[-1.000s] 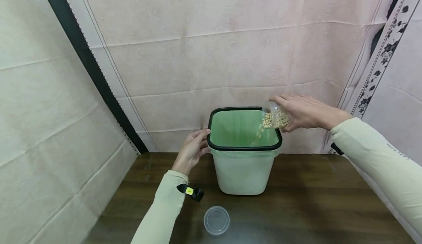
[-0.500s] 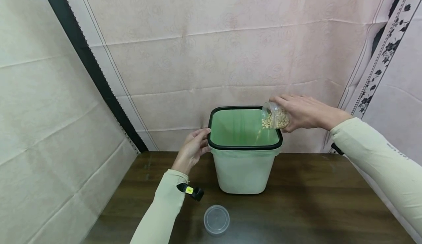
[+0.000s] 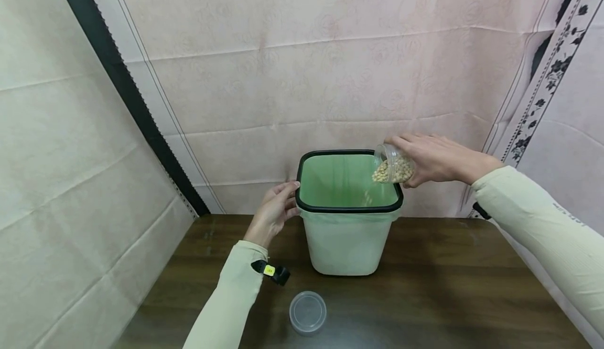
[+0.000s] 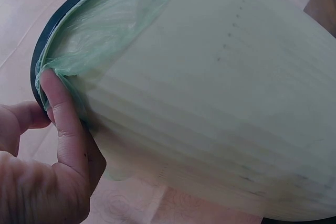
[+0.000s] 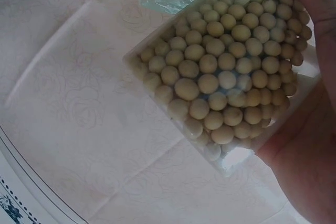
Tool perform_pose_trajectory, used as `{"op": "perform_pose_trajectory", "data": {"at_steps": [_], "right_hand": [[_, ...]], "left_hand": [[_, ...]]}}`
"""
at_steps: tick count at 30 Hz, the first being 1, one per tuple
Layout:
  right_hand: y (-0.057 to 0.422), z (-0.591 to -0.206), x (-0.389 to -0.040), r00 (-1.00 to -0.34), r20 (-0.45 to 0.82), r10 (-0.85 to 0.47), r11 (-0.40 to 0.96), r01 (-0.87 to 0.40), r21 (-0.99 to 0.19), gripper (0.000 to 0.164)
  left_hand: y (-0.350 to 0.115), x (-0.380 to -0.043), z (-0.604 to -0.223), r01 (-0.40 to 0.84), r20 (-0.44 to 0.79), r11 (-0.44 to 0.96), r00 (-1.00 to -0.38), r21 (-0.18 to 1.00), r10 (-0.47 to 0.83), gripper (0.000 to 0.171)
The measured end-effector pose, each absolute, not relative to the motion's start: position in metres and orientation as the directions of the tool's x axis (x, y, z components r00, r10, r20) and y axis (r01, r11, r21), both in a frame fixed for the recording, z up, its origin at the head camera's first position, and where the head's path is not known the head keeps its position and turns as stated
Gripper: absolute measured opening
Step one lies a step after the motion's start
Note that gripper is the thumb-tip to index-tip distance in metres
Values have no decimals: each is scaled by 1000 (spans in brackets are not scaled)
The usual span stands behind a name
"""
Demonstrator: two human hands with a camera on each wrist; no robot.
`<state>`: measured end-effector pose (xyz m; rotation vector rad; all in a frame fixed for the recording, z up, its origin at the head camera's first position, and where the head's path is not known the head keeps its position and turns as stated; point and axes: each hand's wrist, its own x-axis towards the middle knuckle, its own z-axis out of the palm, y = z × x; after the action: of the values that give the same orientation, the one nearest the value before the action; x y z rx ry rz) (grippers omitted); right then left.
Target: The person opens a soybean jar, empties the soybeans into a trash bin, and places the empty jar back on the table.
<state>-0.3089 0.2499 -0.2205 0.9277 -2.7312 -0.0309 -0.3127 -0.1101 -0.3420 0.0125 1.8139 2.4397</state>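
Observation:
A pale green trash bin (image 3: 348, 244) with a black rim (image 3: 349, 210) stands upright on the table. A thin green plastic bag (image 3: 332, 181) lines it and folds out below the rim, as the left wrist view shows. My left hand (image 3: 275, 207) pinches the rim at the bin's left side. Over the right rim my right hand (image 3: 431, 159) grips a clear jar (image 3: 390, 155), tipped on its side with its mouth toward the bin. Pale round soybeans (image 5: 215, 72) fill much of the jar, and a few fall inside the bin.
A clear round lid (image 3: 308, 312) lies flat on the dark wooden table (image 3: 453, 281), in front of the bin. Behind the bin hangs a pale patterned cloth (image 3: 302, 87). More cloth hangs at the left and right sides.
Soybeans keep falling from the jar in small bursts, and those left have shifted toward its mouth. Both hands hold their places on the rim and jar.

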Motion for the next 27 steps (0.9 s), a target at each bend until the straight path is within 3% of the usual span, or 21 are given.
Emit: {"op": "perform_pose_trajectory", "data": {"at_steps": [27], "right_hand": [[249,-218,-304,-762,241,-602,798,-589,129,99]], "left_hand": [[-111,-314,-344,-64,-38,-284,-994,957,98,27]]}}
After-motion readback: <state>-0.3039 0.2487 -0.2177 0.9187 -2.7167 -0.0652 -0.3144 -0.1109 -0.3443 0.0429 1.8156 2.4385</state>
